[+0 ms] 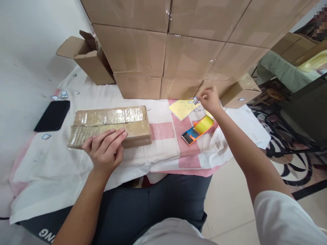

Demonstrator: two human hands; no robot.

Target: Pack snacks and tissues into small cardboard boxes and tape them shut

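My left hand (107, 148) lies with its fingers stretched over the front top edge of a long, taped cardboard box (135, 131) and presses lightly on it. Between the thumb and fingertips of my right hand (209, 98) is a small white sticker with a blue edge (195, 99). Just below it a yellow sticker sheet (180, 109) with a few small labels lies flat on the cloth. A small open orange, blue and yellow case (198, 130) rests nearer to me; dark strips show at its left end, but I cannot tell what they are.
Stacked cardboard boxes (191, 58) form a wall behind. An open box (88, 64) stands at the back left, a smaller box (241, 91) at the right. A black phone (52, 116) and loose stickers (46, 136) lie on the pink-and-white cloth (163, 146). A dark chair (301, 112) stands right.
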